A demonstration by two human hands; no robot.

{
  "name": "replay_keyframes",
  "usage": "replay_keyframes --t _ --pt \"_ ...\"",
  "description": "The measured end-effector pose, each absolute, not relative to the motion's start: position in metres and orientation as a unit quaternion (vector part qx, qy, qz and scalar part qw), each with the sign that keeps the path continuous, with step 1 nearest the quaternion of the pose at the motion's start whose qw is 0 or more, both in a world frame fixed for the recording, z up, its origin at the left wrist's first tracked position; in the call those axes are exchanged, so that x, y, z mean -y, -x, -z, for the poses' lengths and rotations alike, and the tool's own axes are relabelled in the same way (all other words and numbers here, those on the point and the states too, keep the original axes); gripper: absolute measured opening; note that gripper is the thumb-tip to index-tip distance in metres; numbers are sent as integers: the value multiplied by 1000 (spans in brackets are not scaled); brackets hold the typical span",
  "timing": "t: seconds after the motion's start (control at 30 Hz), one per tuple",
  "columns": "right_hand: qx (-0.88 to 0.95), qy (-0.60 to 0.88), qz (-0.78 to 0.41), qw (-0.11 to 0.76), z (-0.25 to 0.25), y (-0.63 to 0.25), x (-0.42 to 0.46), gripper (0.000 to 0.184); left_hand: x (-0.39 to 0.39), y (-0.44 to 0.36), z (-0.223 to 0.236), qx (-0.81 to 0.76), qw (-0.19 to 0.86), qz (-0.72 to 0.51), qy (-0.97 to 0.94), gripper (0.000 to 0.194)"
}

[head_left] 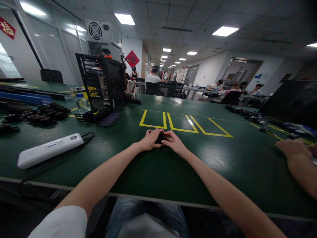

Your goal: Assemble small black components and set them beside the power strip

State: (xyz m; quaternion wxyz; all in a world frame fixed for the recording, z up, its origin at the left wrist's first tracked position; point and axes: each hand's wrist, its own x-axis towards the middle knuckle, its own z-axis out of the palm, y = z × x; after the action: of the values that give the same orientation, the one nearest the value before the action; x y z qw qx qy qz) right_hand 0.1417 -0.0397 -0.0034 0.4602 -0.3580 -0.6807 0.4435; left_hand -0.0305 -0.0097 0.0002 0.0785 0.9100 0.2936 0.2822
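Observation:
A small black block-like object (159,138) is held just above or on the green table (158,168), in front of me. My left hand (151,139) wraps over its left side with the fingers curled round it. On the other side, my right hand (175,142) has its thumb and fingertips pinched at the object's right edge. Both hands meet at the object and cover much of it, so its exact kind cannot be made out. Just beyond my hands are yellow tape outlines (155,126) on the tabletop.
To the left lie a white power bank-like device (51,150) with a black cable, a heap of black parts (47,114) and a clear bottle (83,105). An open black computer case (102,82) stands behind. Another person's hand (293,148) rests at the right.

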Motion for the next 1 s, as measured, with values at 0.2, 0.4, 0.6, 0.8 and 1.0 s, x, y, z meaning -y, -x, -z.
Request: replay_keyframes --t 0.2,0.4,0.6,0.8,1.0 --pt "674 361 -437 473 4 -139 42 23 8 31 1 -291 77 -280 -912 53" --pt "677 393 -403 473 1 -138 42 24 9 30 -1 -293 78 -279 -911 53" --pt "676 386 -438 449 0 -140 42 27 14 32 -6 -287 91 -274 -913 50" --pt "670 377 -436 468 2 -139 43 27 15 32 -7 -294 97 -275 -910 52" --pt "671 390 -415 475 3 -138 40 22 13 31 -4 -301 87 -276 -909 54"
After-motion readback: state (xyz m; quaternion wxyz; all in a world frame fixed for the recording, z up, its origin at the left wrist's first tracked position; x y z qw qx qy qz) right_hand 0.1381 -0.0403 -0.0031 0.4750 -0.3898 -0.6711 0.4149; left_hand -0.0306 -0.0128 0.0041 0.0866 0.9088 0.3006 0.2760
